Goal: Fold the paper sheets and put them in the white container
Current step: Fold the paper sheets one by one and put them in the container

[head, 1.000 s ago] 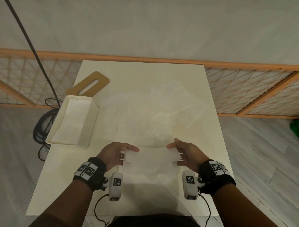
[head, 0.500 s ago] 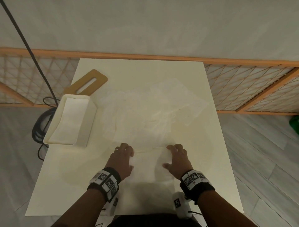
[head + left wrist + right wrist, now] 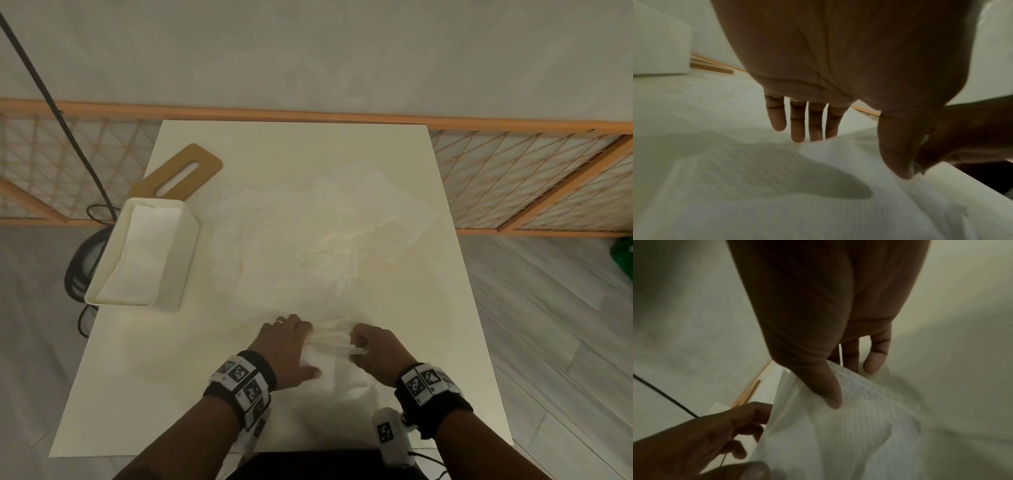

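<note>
White textured paper sheet (image 3: 334, 346), bunched & creased btwn both hands.

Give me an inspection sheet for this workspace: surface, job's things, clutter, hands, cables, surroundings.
Surface: white table, loose paper sheets spread over its far half.
Job's things: white container at the table's left edge, paper already inside; one paper sheet being folded at the near edge.
Clutter: tan slotted board behind the container.
Hands: left hand rests on the sheet with straight fingers; right hand pinches the sheet's edge with thumb on top.
Cables: black cable running down to a coil on the floor left of the table.
Surroundings: orange lattice fence, grey floor, green object at far right.
</note>
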Motion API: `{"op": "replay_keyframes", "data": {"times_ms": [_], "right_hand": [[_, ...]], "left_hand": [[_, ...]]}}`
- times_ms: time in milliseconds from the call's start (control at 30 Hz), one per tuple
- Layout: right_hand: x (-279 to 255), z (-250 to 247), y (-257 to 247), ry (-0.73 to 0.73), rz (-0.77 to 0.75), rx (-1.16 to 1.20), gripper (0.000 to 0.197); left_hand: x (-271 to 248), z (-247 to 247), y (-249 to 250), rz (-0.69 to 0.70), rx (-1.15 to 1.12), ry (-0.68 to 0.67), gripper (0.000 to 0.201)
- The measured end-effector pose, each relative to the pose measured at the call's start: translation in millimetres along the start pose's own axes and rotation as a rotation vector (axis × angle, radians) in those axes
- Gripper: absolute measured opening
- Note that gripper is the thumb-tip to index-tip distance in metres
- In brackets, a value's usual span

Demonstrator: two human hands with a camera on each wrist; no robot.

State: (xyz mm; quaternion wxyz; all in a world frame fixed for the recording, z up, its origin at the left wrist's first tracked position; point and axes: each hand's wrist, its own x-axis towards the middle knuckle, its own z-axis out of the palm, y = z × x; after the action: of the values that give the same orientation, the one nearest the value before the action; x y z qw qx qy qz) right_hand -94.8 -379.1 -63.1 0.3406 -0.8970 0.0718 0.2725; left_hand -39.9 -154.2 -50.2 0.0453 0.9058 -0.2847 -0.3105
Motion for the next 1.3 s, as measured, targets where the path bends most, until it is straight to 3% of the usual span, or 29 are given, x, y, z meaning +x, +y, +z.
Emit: {"op": "replay_keyframes", "data": {"times_ms": [133, 300, 533, 700, 833, 933, 1000, 1067, 1100, 1200, 1300], "right_hand": [[-5, -2, -3, 0.006, -0.019, 0.038, 0.024], [-12, 0, 5, 0.088, 0.051, 0.153, 0.028], [-20, 9, 10, 0.112, 0.060, 0.210, 0.030], [-21, 14, 13, 0.166, 0.063, 0.220, 0.032], [-21, 13, 12, 0.302, 0.240, 0.365, 0.034], [-21, 10, -2, 0.312, 0.354, 0.598, 0.065], [-23, 10, -25, 0.127, 0.340, 0.856, 0.076], [-21, 14, -46, -0.041, 0.289, 1.012, 0.067], [-19, 16, -52, -0.043, 0.273, 0.994, 0.069], [-13, 18, -52, 0.116, 0.306, 0.829, 0.087], [-16, 17, -52, 0.136, 0.285, 0.681, 0.059]], "left_hand": [[11, 9, 20, -0.087, 0.039, -0.005, 0.092], [19, 10, 24, -0.213, 0.054, -0.004, 0.099], [15, 14, 27, -0.219, 0.083, 0.000, 0.090], [7, 12, 25, -0.110, 0.028, 0.059, 0.069], [0, 6, 8, -0.173, -0.475, 0.045, 0.040], [-4, 14, -7, -0.223, -1.047, 0.076, 0.062], [-8, 21, -2, -0.217, -1.388, 0.037, 0.077], [-10, 26, 8, -0.160, -1.529, 0.019, 0.071], [-10, 27, 12, -0.138, -1.591, 0.033, 0.067], [-9, 26, 12, -0.173, -1.759, 0.065, 0.070], [-8, 28, 14, -0.155, -1.710, 0.081, 0.082]]}}
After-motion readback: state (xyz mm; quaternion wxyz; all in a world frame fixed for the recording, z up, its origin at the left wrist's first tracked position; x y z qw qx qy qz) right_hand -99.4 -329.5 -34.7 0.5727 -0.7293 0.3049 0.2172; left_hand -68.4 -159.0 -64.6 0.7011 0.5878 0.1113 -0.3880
